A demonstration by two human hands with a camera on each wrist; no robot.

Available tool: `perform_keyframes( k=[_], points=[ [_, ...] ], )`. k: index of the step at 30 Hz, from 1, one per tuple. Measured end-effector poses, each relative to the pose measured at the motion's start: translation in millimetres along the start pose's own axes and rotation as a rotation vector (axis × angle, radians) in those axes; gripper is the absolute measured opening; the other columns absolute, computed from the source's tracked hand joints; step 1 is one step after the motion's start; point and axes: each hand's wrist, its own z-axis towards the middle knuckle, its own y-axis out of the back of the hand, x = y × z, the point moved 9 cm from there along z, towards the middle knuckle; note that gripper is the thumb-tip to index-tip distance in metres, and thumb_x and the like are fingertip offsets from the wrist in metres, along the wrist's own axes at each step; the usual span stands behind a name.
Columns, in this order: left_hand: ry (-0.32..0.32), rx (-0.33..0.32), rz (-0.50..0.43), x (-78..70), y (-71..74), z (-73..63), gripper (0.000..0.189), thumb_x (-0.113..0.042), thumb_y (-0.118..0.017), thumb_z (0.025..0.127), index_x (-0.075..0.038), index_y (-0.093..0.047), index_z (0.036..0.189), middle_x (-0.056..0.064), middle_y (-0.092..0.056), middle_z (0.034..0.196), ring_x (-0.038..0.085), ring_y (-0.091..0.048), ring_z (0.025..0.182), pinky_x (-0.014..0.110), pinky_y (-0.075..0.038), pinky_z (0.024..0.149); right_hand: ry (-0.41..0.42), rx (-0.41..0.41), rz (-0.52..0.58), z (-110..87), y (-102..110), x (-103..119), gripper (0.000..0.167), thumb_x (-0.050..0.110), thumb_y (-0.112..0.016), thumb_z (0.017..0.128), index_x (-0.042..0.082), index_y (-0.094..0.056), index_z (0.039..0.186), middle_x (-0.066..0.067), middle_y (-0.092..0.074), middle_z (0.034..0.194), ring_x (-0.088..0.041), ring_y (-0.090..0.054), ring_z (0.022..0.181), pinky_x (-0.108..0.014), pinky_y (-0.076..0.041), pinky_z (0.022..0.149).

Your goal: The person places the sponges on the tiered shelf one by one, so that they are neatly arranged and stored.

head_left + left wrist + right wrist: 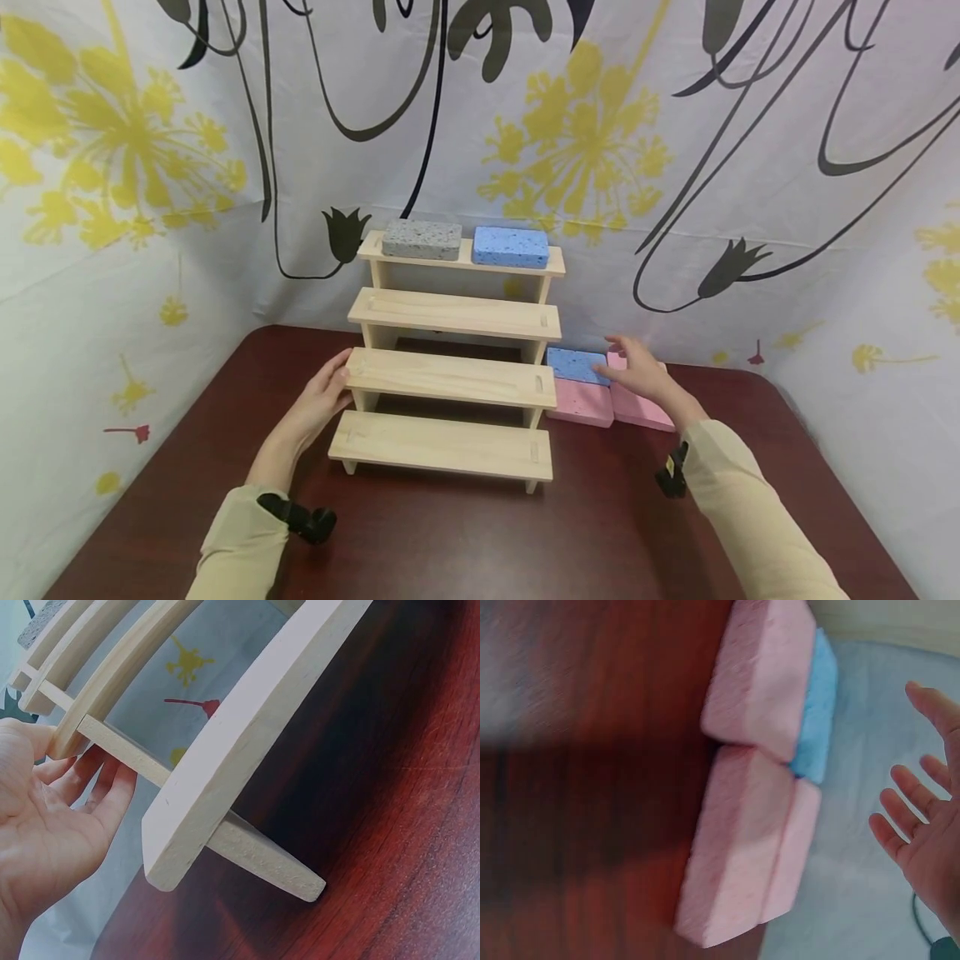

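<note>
A pale wooden step stand [450, 375] rises in several tiers on the dark red table. My left hand [318, 404] grips the left end of its second tier from the bottom, the thumb at the board's edge and the fingers beneath, as the left wrist view shows. On the top tier sit a grey porous block [422, 239] and a blue porous block [511, 247]. Right of the stand, my right hand [637, 371] hovers with spread fingers, holding nothing. Below and beside it lie another blue block [573, 365] and several pink blocks [731, 847], packed together on the table.
A white cloth [420, 150] with yellow and grey plant prints hangs behind and at both sides of the table [450, 542]. The blocks lie against the stand's right side, near the table's back edge.
</note>
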Motion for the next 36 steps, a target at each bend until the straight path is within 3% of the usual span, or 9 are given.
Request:
perform_keyframes(
  k=[7,15,25,31,36],
  points=[
    [-0.005,0.009,-0.025,-0.8,-0.3,0.9,0.060,-0.032,-0.029,0.100,-0.010,-0.002,0.148,0.020,-0.004,0.152,0.037,-0.013,0.138,0.053,-0.019,0.112,0.003,-0.003,0.061,-15.4,-4.6,-24.5,0.071,0.028,-0.062,0.086,-0.004,-0.026,0.139,-0.032,-0.038,0.131,-0.046,-0.040,0.117,-0.061,-0.039,0.093],
    [0.002,0.011,-0.043,-2.7,0.1,0.3,0.058,-0.029,-0.028,0.101,-0.011,0.000,0.148,0.021,-0.001,0.152,0.038,-0.011,0.138,0.053,-0.016,0.113,-0.094,0.022,-0.044,-25.0,-9.0,-55.9,0.069,0.039,-0.061,0.086,-0.008,-0.039,0.131,-0.031,-0.044,0.128,-0.045,-0.044,0.117,-0.059,-0.040,0.095],
    [0.009,0.014,-0.032,-2.1,-1.4,-0.2,0.057,-0.030,-0.027,0.101,-0.012,0.000,0.148,0.020,-0.001,0.153,0.038,-0.011,0.139,0.054,-0.016,0.113,-0.148,-0.025,-0.165,-44.4,-13.9,-82.3,0.076,0.049,-0.067,0.077,-0.003,-0.044,0.128,-0.033,-0.036,0.130,-0.048,-0.032,0.115,-0.067,-0.032,0.093],
    [0.011,0.011,-0.039,-1.9,-1.5,-0.1,0.057,-0.029,-0.027,0.101,-0.013,-0.001,0.148,0.020,-0.002,0.153,0.037,-0.010,0.139,0.053,-0.016,0.113,-0.123,-0.046,-0.204,-50.2,-18.9,-88.9,0.087,0.054,-0.072,0.069,-0.004,-0.044,0.127,-0.032,-0.033,0.130,-0.047,-0.034,0.112,-0.065,-0.036,0.090],
    [0.014,0.005,-0.038,-0.2,-1.0,0.6,0.057,-0.029,-0.028,0.101,-0.013,-0.001,0.148,0.019,-0.002,0.153,0.037,-0.011,0.139,0.053,-0.016,0.113,-0.094,-0.059,-0.245,-51.3,-20.2,-89.1,0.086,0.049,-0.074,0.068,-0.006,-0.045,0.128,-0.032,-0.035,0.128,-0.048,-0.035,0.112,-0.065,-0.036,0.091]
  ],
)
